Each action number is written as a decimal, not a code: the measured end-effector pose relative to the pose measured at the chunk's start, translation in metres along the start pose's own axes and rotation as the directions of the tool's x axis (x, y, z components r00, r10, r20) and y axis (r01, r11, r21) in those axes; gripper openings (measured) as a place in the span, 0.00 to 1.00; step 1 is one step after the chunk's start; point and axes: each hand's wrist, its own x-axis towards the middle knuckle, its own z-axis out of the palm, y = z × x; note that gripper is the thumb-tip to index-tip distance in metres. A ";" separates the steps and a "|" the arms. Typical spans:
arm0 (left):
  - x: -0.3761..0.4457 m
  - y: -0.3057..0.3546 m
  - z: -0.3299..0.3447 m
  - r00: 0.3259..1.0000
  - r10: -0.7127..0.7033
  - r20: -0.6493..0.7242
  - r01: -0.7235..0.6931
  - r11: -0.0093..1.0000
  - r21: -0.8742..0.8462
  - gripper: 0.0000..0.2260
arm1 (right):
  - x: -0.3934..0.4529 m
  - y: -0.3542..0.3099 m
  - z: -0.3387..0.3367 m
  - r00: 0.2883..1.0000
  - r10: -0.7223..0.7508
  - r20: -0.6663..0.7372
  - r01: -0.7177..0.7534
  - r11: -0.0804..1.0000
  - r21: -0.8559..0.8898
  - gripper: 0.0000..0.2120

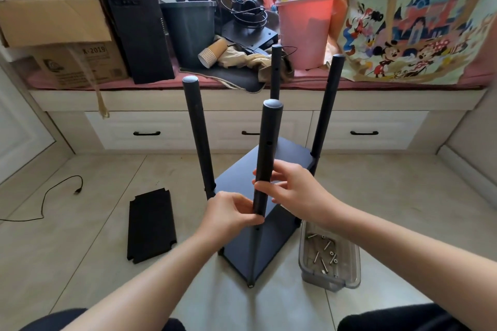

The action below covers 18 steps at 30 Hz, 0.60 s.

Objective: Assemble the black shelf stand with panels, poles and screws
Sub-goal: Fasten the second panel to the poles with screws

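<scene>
Shelf stand (265, 212), partly built, sits on the floor tiles directly ahead of the person: one black panel (282, 158) is fitted between four upright poles. Nearest pole (266, 158) stands close to vertical, its long axis running from its capped top down to the near corner of the stand. Both hands are on this pole. Right hand (293, 188) wraps it higher up, fingers curled round the shaft. Left hand (228, 213) pinches it lower down, thumb and fingertips at the level of a hole; whether a screw is held there cannot be told. Spare panel (152, 226) lies flat on the floor to the left, nearer the left hand. Clear tray (329, 258) with loose screws (324, 252) sits just right of the stand, nearer the right hand. Judgement: the next fastening turns on that low hole, and the right hand has the shorter reach to the screws.
</scene>
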 end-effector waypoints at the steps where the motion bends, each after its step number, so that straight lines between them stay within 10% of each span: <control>1: 0.000 -0.001 -0.007 0.996 -0.070 0.046 0.073 0.995 -0.067 0.08 | -0.001 0.001 0.000 1.000 -0.003 0.000 0.003 1.000 0.004 0.07; 8: 0.017 -0.027 -0.006 0.879 -0.470 0.077 0.441 0.742 -0.504 0.14 | -0.001 0.009 0.004 1.000 0.017 0.016 -0.018 1.000 0.014 0.08; 13: 0.030 -0.029 0.011 0.870 -0.461 0.175 0.407 0.471 -0.783 0.14 | -0.005 0.018 0.009 0.998 0.050 0.044 -0.050 0.999 -0.019 0.10; 18: 0.038 -0.031 0.017 0.888 -0.433 0.156 0.360 0.443 -0.821 0.15 | -0.006 0.019 0.013 0.996 0.067 0.055 -0.064 0.997 -0.044 0.10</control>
